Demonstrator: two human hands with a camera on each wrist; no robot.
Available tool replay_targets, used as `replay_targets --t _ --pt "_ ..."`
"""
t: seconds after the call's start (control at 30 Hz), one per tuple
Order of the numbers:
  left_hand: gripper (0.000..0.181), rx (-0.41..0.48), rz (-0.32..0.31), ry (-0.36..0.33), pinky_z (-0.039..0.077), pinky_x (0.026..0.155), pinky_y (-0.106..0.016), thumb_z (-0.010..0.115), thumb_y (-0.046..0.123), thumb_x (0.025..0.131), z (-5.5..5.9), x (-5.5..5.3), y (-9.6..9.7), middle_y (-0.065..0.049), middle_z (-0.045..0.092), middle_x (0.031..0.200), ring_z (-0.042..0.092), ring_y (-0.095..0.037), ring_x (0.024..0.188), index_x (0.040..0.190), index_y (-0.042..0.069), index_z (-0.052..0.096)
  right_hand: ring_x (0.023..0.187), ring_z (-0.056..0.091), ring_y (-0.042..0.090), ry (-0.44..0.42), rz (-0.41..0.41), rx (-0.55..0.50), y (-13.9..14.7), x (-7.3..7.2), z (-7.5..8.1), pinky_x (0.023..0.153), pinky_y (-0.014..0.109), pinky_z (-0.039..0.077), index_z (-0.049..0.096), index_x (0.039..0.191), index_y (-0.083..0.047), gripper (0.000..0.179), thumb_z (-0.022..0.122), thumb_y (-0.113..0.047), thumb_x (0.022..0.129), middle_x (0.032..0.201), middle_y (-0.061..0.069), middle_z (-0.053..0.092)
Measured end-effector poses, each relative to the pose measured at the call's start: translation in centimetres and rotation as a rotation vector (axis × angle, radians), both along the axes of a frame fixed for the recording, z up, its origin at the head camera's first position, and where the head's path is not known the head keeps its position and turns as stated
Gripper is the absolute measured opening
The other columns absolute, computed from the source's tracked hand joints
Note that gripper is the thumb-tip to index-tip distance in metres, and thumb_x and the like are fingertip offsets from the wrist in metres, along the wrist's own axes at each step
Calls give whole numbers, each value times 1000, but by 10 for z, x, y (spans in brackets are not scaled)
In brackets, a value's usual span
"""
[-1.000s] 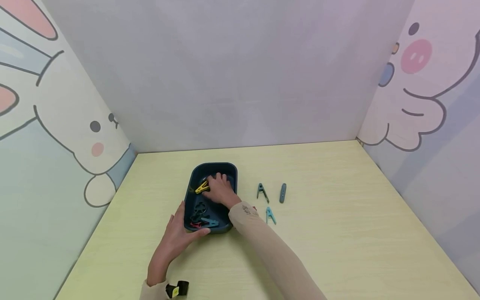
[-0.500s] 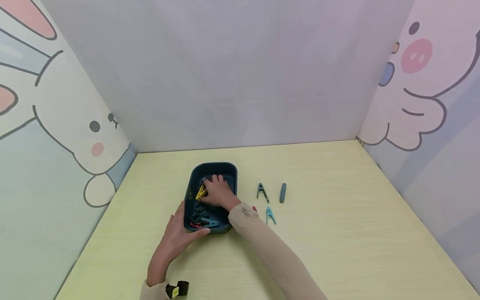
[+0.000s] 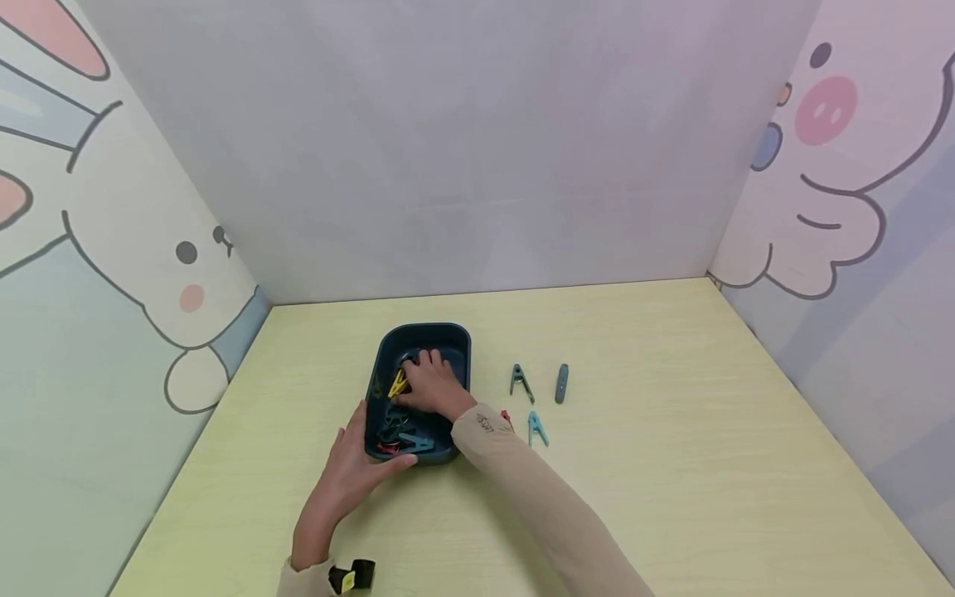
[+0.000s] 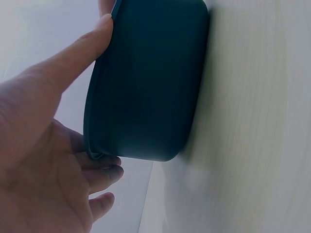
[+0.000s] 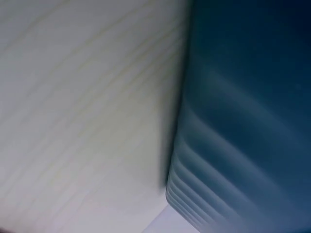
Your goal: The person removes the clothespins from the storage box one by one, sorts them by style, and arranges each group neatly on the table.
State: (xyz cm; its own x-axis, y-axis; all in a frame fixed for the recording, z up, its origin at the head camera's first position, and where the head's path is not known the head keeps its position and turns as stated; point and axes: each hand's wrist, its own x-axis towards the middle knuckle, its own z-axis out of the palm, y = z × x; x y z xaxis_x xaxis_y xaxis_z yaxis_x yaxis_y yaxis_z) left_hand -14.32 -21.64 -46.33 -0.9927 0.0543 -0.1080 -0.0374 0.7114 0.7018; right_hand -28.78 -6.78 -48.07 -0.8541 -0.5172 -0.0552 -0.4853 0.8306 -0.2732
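Note:
My left hand (image 3: 349, 466) holds the near left corner of a dark blue plastic bin (image 3: 380, 365), its thumb over the near rim and its fingers along the left side. The left wrist view has the same bin (image 4: 146, 82) with the thumb on its rim. Inside the bin, my right hand (image 3: 433, 385) pinches a yellow clothespin (image 3: 399, 383) between thumb and fingers; the exact contact is partly hidden. Nearer the front of the bin lie a blue clothespin (image 3: 416, 442), a red one (image 3: 388, 448) and some dark green ones (image 3: 394, 424). Only the bin's outer wall (image 5: 243, 121) fills the right wrist view.
Right of the bin, a dark green clothespin (image 3: 521, 383), a grey-blue clothespin (image 3: 562, 384) and a light blue clothespin (image 3: 538, 429) lie on the wooden table (image 3: 671, 464). A red piece (image 3: 506, 416) is mostly covered by the right sleeve. Walls enclose the table's back and sides.
My right hand has shifted slightly left and toward me in the bin, and the yellow clothespin has turned steeper between its fingers. The left hand and bin have stayed put.

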Motion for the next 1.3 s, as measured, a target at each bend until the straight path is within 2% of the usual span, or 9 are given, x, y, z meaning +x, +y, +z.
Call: replay_targets --t 0.5,0.77,1.3 --pt "120 16 -6 21 0 122 -65 83 46 86 -1 0 -1 -26 10 169 11 -46 154 164 -2 5 117 42 26 28 63 17 -2 4 0 99 40 45 56 147 -17 67 68 -58 95 136 11 51" --pt "122 12 1 11 0 123 -63 83 48 86 -2 0 0 -26 9 169 12 -46 154 164 -3 5 118 43 28 40 25 1 -1 5 0 100 44 44 58 145 -14 68 68 -59 95 138 13 52" --pt "122 8 -4 27 1 123 -64 83 48 86 -2 0 0 -27 10 169 12 -46 154 164 -3 5 120 42 26 27 44 32 -2 8 0 101 43 44 56 149 -16 66 64 -58 98 142 12 50"
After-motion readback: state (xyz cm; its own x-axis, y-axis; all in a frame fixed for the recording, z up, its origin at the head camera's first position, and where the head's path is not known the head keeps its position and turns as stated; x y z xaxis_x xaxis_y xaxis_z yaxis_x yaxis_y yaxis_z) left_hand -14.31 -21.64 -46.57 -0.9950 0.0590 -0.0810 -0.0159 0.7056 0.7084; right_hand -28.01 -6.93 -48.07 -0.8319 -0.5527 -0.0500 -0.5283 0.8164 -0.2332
